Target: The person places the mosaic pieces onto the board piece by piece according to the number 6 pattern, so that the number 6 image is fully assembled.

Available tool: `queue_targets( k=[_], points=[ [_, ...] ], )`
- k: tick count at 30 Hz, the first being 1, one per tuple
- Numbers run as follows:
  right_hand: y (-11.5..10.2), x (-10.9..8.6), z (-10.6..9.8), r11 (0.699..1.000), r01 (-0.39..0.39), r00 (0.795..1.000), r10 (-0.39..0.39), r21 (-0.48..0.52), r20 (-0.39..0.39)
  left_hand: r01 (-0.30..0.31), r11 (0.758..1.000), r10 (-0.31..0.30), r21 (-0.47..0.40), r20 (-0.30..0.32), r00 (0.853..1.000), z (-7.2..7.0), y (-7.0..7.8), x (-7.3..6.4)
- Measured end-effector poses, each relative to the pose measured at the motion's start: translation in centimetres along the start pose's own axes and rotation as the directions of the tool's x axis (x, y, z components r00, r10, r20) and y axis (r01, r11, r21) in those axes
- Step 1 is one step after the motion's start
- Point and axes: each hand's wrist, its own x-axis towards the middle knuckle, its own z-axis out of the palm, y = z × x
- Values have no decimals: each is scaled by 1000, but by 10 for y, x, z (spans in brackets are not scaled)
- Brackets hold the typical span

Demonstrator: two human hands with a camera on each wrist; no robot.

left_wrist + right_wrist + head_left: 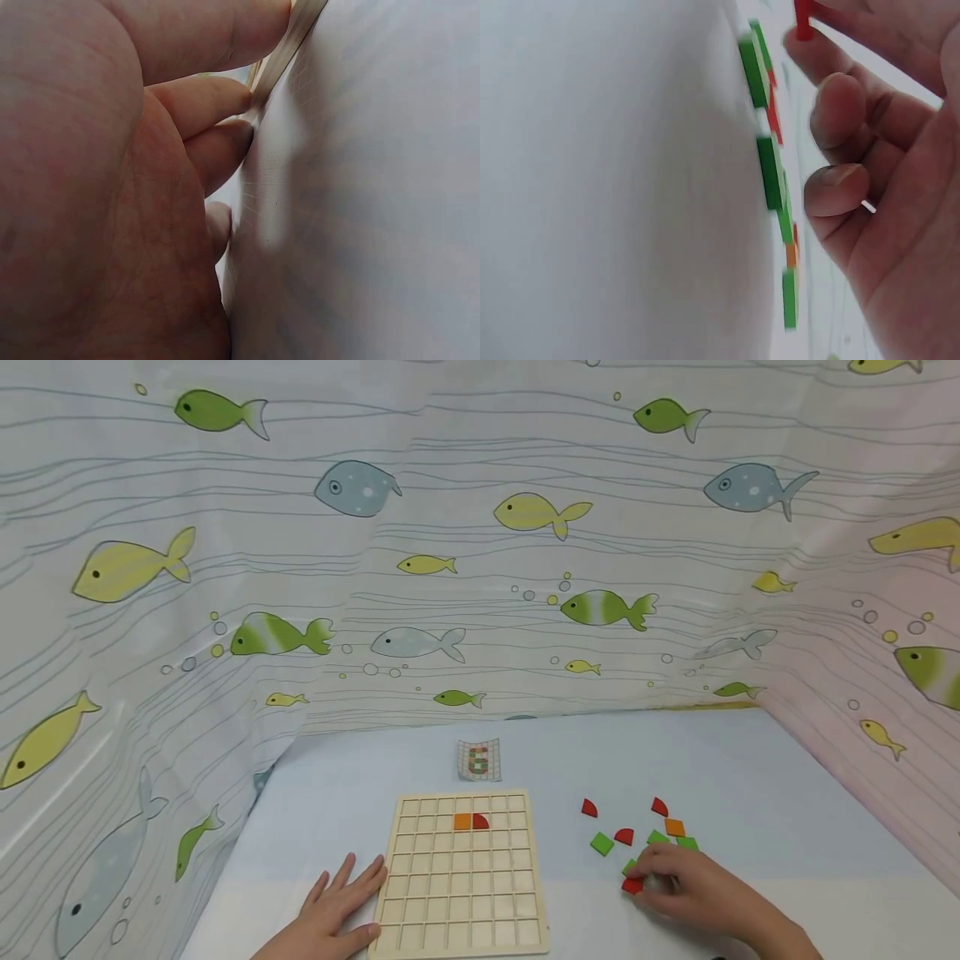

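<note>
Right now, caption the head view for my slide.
Left hand touches a wooden grid board while the right hand pinches a red piece near scattered colored tiles.

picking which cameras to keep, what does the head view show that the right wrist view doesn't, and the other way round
Only the head view: the left grip touching the edge of the wooden board, an orange square and red quarter-round set in it, and a patterned card beyond.

Only the right wrist view: the palm side of the right grip.

Both: the right grip with a red piece pinched in it, plus loose green tiles nearby.
</note>
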Motion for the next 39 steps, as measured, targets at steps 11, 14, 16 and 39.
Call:
queue_targets(
  k=[11, 14, 16, 39],
  points=[
    [-15, 36, 8, 998, -12, 1000, 12, -63, 5, -5, 1000, 5, -13, -4, 1000, 1, 0, -1],
    [-18, 49, 9, 998, -19, 1000, 20, -65, 24, -3, 1000, 3, -3, -2, 1000, 1, 0, -1],
    [-20, 57, 10, 997, -27, 999, 29, -67, 31, 7, 1000, -7, 3, 1, 1000, 1, 0, 0],
    [-37, 132, 31, 988, 18, 996, -4, -155, 90, 4, 1000, -3, 27, -26, 1000, 1, 6, -3]
  ],
)
